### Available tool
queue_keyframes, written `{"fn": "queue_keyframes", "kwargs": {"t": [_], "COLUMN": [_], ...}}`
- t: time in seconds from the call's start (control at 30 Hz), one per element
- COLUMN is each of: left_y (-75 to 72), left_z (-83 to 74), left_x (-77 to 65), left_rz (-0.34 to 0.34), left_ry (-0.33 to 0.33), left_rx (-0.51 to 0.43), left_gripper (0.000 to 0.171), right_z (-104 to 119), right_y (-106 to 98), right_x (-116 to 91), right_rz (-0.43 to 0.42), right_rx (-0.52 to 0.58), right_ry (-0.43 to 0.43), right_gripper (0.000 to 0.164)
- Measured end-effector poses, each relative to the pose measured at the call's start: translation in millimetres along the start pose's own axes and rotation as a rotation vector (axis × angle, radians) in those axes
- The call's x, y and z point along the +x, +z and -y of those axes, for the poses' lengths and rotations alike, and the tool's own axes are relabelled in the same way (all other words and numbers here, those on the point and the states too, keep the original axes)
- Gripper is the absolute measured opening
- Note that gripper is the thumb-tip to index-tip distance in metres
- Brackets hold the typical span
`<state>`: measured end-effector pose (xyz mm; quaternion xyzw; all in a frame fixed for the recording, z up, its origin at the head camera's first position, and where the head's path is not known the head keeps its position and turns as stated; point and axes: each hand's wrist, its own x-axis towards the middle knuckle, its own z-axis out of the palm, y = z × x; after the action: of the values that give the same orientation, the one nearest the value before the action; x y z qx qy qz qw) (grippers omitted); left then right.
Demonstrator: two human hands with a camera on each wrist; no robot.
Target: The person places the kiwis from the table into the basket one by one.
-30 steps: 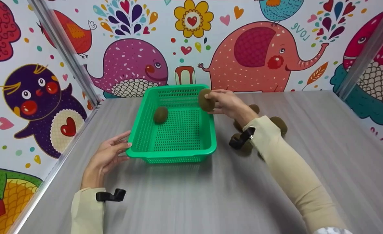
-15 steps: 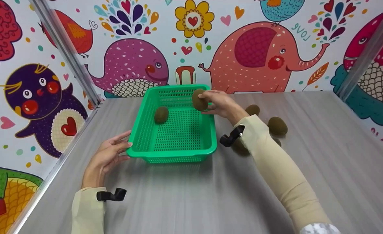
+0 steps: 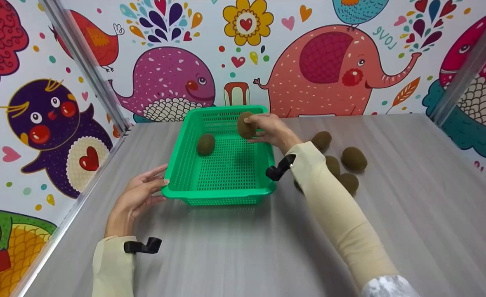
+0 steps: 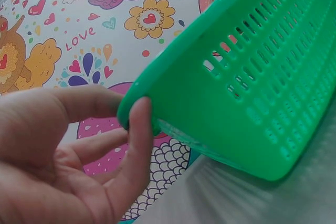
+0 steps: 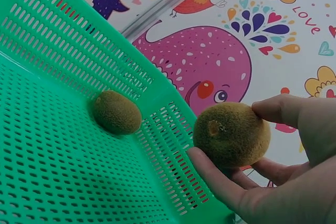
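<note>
My right hand (image 3: 271,130) pinches a brown fuzzy kiwi (image 3: 246,126) between thumb and fingers, above the right far part of a green plastic basket (image 3: 218,194). In the right wrist view that held kiwi (image 5: 231,135) is apart from the basket floor. Another kiwi (image 3: 206,144) lies inside the basket, towards its left wall. At the basket's near left corner, my left hand (image 3: 138,196) grips the rim. The left wrist view shows the thumb and fingers of the left hand (image 4: 79,156) on either side of the green rim (image 4: 131,98).
Several kiwis (image 3: 354,159) lie on the grey table (image 3: 226,247) right of the basket, some partly hidden by my right forearm (image 3: 333,206). A printed cartoon wall (image 3: 321,74) stands close behind the basket, and another wall (image 3: 49,136) runs along the left.
My right hand has moved left with the kiwi, from the basket's right rim to over its inside. More kiwis show behind the forearm. My left hand stays on the rim.
</note>
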<state>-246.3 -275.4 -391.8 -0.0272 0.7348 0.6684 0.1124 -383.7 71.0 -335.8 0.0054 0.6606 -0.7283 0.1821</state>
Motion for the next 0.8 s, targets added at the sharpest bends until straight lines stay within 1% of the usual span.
{"fn": "queue_keyframes", "kwargs": {"t": [0.17, 0.33, 0.57, 0.8], "left_y": [0.2, 0.4, 1.1, 0.9], "left_z": [0.6, 0.7, 1.5, 1.2], "left_x": [0.7, 1.2, 1.7, 1.4], "left_rz": [0.002, 0.0, -0.002, -0.001], "left_ry": [0.003, 0.0, 0.0, 0.007], "left_rx": [-0.012, -0.029, -0.007, -0.014], "left_gripper": [0.065, 0.065, 0.065, 0.066], "right_z": [-2, -5, -10, -11], "right_y": [6, 10, 13, 18], "right_x": [7, 13, 17, 17], "right_rz": [0.003, -0.007, -0.042, -0.041], "right_rx": [0.03, 0.042, 0.033, 0.018], "right_ry": [0.016, 0.035, 0.06, 0.078], "right_gripper": [0.046, 0.049, 0.048, 0.048]}}
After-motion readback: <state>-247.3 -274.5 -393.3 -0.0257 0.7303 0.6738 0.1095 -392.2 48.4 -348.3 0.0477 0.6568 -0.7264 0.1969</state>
